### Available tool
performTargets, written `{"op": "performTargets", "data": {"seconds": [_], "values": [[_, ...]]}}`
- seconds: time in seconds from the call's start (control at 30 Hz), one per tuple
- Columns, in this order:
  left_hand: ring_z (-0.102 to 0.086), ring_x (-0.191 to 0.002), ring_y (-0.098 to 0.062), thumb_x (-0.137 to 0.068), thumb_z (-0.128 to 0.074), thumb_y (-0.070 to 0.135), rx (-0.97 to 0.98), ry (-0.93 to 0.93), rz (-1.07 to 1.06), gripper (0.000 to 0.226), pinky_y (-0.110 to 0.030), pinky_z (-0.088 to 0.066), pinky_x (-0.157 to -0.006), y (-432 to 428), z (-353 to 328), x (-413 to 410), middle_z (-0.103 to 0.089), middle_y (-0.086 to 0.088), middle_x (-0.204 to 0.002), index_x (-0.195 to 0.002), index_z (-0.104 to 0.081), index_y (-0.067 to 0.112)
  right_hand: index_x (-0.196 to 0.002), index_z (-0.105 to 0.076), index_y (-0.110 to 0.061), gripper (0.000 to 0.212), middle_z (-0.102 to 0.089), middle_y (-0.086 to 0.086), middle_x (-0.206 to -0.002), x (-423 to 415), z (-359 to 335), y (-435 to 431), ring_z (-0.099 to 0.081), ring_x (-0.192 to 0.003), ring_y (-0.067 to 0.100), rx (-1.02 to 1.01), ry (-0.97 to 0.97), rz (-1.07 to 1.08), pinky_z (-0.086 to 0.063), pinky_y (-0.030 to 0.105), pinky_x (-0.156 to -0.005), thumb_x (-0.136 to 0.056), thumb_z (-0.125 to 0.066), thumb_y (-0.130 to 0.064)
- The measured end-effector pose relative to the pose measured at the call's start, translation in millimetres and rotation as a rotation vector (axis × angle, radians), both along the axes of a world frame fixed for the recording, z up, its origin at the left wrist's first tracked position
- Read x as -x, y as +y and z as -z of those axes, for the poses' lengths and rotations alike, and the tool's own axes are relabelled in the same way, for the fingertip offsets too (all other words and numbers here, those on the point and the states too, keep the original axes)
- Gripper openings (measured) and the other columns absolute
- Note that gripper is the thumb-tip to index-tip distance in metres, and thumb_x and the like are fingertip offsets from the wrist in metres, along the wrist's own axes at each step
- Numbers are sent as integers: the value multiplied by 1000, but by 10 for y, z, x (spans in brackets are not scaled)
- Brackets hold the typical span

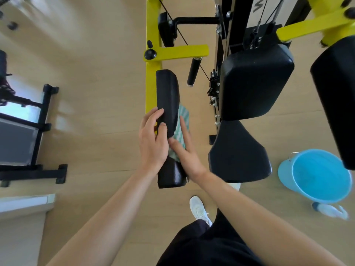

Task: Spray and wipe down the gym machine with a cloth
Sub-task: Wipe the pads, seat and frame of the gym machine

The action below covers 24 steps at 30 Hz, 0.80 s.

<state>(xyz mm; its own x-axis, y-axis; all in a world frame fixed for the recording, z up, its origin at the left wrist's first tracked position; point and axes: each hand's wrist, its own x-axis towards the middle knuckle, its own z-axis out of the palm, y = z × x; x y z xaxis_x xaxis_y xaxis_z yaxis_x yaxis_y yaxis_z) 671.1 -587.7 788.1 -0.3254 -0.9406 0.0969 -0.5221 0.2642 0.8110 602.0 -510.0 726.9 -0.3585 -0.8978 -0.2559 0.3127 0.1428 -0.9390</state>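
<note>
Your left hand (151, 141) curls round long black padded arm rest (167, 93), axis 12-to-6. Your right hand (185, 150), fingers straight, presses green-striped cloth (182, 120) against its 3 o'clock flank; stroke probably runs toward 12.

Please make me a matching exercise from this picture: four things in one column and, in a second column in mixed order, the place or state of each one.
Things:
1. cloth
2. bucket
3. spray bottle
4. arm pad

Places or states:
a. lies on its side on the floor
b. gripped by the left hand
c. pressed against the pad by the right hand
d. stands upright on the floor, blue

Pairs: 1-c, 2-d, 3-a, 4-b
</note>
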Motion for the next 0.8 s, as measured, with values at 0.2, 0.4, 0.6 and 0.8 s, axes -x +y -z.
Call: {"op": "performTargets", "data": {"seconds": [0.2,0.4,0.6,0.8], "values": [[-49,-135,-2,-97,-58,7,-79,5,39,38,-7,-43,-101,32,-51,-121,-54,5,-148,-133,-67,16,-159,-24,-45,75,-38,-7,-161,-203,-118,381,-33,-151,12,-40,104,29,-31,48,-124,-95,-62,-43],[-52,-138,-24,-95,-56,16,-144,138,257,33,-46,-50,-107,327,-13,-584,-50,-2,-151,-125,-68,24,-150,-47,-10,54,-36,-1,-162,-383,-260,608,-23,-157,23,133,542,17,-27,45,-126,-98,-59,-15],[-49,-131,-14,-89,-64,32,35,0,372,43,-52,-45,-103,573,22,-830,-53,4,-149,-131,-67,21,-137,-35,-9,80,-46,-8,-138,-239,-407,734,-55,-126,7,198,544,-20,-53,30,-101,-76,-87,0],[-60,-103,-23,-92,-71,20,170,-15,65,10,-51,-54,-81,813,134,-785,-65,6,-111,-93,-76,11,-141,-33,5,85,-42,10,-138,60,-468,755,-49,-133,8,206,533,-165,-46,26,-108,-71,-81,1]]}}
